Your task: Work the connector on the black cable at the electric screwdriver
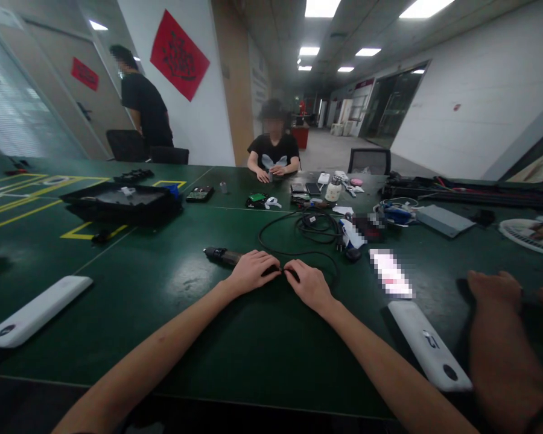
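Observation:
My left hand point(252, 271) and my right hand point(308, 283) rest close together on the green table point(235, 349), fingertips almost touching. Both are curled and pinch a thin black cable point(298, 250) that loops away toward a black adapter point(308, 220). A dark cylindrical tool point(221, 256) lies just left of my left hand, touching or nearly touching it.
A white flat device point(34, 310) lies at the left, another point(428, 346) at the right. Another person's arm point(502, 337) rests at the far right. A black case point(117, 205), small electronics, a jar point(332, 190) and a seated person point(274, 154) are farther back.

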`<act>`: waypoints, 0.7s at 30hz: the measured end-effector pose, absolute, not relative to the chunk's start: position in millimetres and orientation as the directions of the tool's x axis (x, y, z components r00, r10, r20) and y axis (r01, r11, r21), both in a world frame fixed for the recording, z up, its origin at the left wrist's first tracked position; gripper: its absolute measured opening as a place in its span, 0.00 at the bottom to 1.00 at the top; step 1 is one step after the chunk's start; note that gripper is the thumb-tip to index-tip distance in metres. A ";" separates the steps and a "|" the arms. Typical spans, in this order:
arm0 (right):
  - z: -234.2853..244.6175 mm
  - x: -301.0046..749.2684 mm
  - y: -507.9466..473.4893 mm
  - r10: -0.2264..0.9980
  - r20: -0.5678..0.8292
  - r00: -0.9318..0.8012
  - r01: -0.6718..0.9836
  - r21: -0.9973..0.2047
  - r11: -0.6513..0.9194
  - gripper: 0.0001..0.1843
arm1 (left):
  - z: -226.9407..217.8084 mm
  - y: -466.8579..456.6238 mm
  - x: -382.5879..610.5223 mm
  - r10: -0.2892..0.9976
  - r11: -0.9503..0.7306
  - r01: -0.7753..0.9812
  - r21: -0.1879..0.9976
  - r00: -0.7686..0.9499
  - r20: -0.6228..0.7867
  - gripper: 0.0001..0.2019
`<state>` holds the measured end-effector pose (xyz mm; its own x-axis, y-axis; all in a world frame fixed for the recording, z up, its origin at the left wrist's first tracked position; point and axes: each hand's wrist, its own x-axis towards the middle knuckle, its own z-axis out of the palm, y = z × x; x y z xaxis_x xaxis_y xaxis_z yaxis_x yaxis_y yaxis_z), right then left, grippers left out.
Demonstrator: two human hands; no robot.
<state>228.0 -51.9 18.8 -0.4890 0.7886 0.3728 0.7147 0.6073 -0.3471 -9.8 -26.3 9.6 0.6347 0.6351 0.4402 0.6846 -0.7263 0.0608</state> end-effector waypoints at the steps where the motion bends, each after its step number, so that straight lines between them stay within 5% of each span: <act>1: 18.8 228.2 -51.8 0.789 0.372 -0.490 0.715 -0.347 0.607 0.07 | 9.8 -26.2 -10.1 0.629 -0.733 0.678 0.059 0.642 0.438 0.12; 21: 8.2 228.2 -44.3 0.796 0.351 -0.493 0.712 -0.363 0.601 0.08 | 5.0 -21.8 -11.4 0.625 -0.739 0.671 0.063 0.648 0.435 0.12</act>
<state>228.2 -44.3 8.2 -0.4929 0.7961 0.3512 0.7121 0.6010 -0.3629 -11.4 -21.8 5.0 0.6478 0.6254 0.4350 0.6709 -0.7388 0.0631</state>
